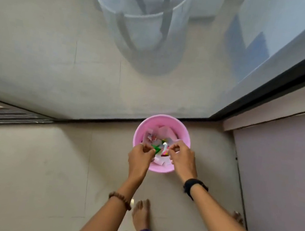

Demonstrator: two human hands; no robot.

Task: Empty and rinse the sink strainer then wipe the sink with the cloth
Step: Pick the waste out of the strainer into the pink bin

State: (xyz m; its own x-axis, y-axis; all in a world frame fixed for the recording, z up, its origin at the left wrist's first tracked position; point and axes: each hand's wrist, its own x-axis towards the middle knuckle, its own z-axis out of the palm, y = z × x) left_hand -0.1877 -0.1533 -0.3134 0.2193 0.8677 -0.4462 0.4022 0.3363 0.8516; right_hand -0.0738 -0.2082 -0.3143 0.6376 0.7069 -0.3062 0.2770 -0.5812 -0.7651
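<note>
Both hands over a pink bin [181,128] low in the middle. Left hand [139,158] and right hand [182,159] pinched shut, maybe on the strainer; cannot tell. Scraps [159,149] inside.

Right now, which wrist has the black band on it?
The right wrist's black band, beside the pink bin; the left wrist wears a brown bead bracelet instead.

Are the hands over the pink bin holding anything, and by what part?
Both the left hand and the right hand are pinched shut over the round pink plastic bin; what they grip is too small to tell.
</note>
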